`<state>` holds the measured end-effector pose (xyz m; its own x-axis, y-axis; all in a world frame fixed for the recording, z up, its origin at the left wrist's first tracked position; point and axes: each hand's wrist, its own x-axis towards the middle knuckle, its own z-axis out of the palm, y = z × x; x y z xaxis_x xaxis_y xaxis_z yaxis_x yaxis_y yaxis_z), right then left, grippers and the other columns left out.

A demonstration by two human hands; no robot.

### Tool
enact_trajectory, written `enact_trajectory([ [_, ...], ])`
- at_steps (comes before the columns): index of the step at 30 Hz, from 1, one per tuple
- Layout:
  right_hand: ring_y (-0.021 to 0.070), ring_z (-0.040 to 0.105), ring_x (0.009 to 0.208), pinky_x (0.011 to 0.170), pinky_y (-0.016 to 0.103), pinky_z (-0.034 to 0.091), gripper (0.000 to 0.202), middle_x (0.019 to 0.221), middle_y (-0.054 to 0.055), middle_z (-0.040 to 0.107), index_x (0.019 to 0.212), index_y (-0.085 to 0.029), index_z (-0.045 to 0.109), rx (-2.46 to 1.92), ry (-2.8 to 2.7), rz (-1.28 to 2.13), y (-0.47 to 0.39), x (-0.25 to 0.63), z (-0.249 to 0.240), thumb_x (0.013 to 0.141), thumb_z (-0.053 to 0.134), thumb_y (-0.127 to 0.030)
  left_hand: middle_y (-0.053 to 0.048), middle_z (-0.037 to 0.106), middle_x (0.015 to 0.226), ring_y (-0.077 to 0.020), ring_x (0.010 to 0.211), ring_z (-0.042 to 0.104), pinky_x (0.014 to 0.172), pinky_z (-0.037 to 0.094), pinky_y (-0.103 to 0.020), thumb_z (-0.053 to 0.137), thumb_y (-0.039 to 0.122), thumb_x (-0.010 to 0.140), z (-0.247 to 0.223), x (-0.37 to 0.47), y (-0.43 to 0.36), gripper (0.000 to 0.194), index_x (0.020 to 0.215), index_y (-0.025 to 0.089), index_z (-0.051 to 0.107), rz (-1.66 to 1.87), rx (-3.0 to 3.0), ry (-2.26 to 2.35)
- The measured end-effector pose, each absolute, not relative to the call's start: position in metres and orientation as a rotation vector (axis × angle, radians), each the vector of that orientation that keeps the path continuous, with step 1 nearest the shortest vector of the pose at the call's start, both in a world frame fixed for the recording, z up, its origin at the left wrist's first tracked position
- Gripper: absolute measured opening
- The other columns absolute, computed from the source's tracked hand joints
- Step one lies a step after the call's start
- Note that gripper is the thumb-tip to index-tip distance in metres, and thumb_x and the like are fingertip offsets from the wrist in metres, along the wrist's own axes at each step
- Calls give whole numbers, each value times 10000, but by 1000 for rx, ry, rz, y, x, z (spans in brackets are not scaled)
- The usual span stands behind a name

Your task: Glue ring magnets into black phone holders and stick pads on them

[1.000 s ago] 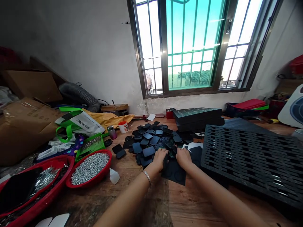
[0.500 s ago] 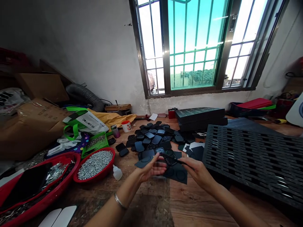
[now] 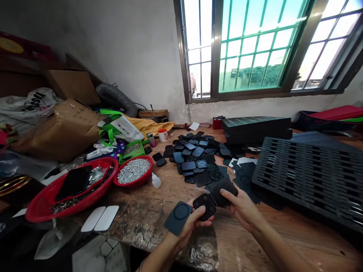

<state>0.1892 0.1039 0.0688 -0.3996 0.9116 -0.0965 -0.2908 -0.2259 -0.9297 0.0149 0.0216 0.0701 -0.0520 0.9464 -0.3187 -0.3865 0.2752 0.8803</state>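
Above the table's near side I hold a black hinged piece made of two rounded-square plates. My left hand (image 3: 197, 219) is closed on its left plate (image 3: 208, 206), with the thumb on top. A dark blue-grey card (image 3: 178, 218) with a round ring outline lies against the same hand, by the base of the thumb. My right hand (image 3: 241, 202) grips the right plate (image 3: 223, 192), thumb across its upper face. Just beyond the hands lies a heap of dark rounded plates (image 3: 198, 152), some showing camera-like circles. More dark cards (image 3: 246, 175) lie to the right.
A red bowl of small metal pins (image 3: 151, 170) and a larger red basin (image 3: 34, 206) stand left, near a small white bottle (image 3: 155, 180). White cards (image 3: 106, 219) lie at the table's front edge. Black slotted trays (image 3: 309, 177) take up the right side.
Both hands have come nearer to me with the black hinged piece, which now lies opened out between them. My view has turned left and down.
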Motion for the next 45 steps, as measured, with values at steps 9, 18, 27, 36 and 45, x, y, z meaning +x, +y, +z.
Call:
enact_trajectory([
  [9, 195, 602, 775, 691, 309, 511, 230, 831, 54, 663, 911, -170, 653, -842, -1517, 1488, 89, 203, 94, 770, 697, -345, -123, 681, 942, -255, 829, 696, 713, 580, -339, 737, 385, 732, 61, 37, -3, 429, 1019, 111, 574, 1333, 633, 1161],
  [18, 165, 632, 767, 680, 303, 520, 302, 909, 62, 681, 981, -185, 614, -744, -1066, 2069, 84, 205, 75, 736, 742, -305, -131, 697, 933, -258, 825, 699, 696, 581, -331, 714, 367, 760, 67, 20, -14, 383, 1013, 91, 634, 1157, 823, 1010],
  [27, 179, 666, 750, 733, 347, 541, 142, 787, 19, 699, 815, -190, 645, -598, -1265, 2031, 89, 164, 53, 738, 738, -265, -63, 710, 1038, -191, 757, 703, 751, 580, -303, 614, 335, 828, 71, -10, -22, 298, 1082, 190, 667, 1294, 1123, 1405],
  [36, 203, 619, 1046, 903, 352, 497, 338, 1157, 56, 647, 1176, -233, 559, -834, -2283, 1032, 134, 139, 45, 839, 568, -229, -45, 622, 1247, -204, 1195, 542, 1013, 438, -370, 374, 162, 926, 31, -67, -33, 393, 1240, 253, 593, 1189, 2105, 1782],
  [45, 330, 378, 1284, 997, 460, 335, 513, 1324, 160, 505, 1308, -162, 506, -1117, -2612, 451, 222, 150, 31, 798, 542, -129, -61, 330, 1479, -298, 1380, 266, 1100, 151, -582, 466, 164, 881, 17, -85, -37, 599, 1437, 306, 293, 231, 2271, 1727],
])
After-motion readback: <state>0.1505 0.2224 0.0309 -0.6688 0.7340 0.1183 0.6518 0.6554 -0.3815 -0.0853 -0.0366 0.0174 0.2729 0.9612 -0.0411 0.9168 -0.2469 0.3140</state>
